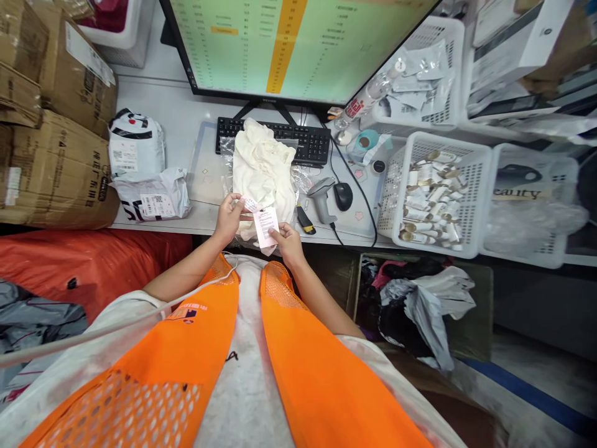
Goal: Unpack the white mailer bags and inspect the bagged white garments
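Note:
My left hand (229, 216) pinches the top corner of a small white paper label (265, 224) with red print. My right hand (288, 244) pinches the label's lower edge. Both hands hover at the desk's front edge, just in front of a cream folded garment (263, 168) lying on a clear plastic bag (302, 180). The garment covers part of a black keyboard (308, 142).
A handheld barcode scanner (323, 198) and black mouse (342, 195) lie right of the garment. White baskets (473, 186) hold small tubes. Two grey parcels (140, 168) and cardboard boxes (56, 162) sit left. A monitor (289, 43) stands behind. A box of bags (420, 298) is below right.

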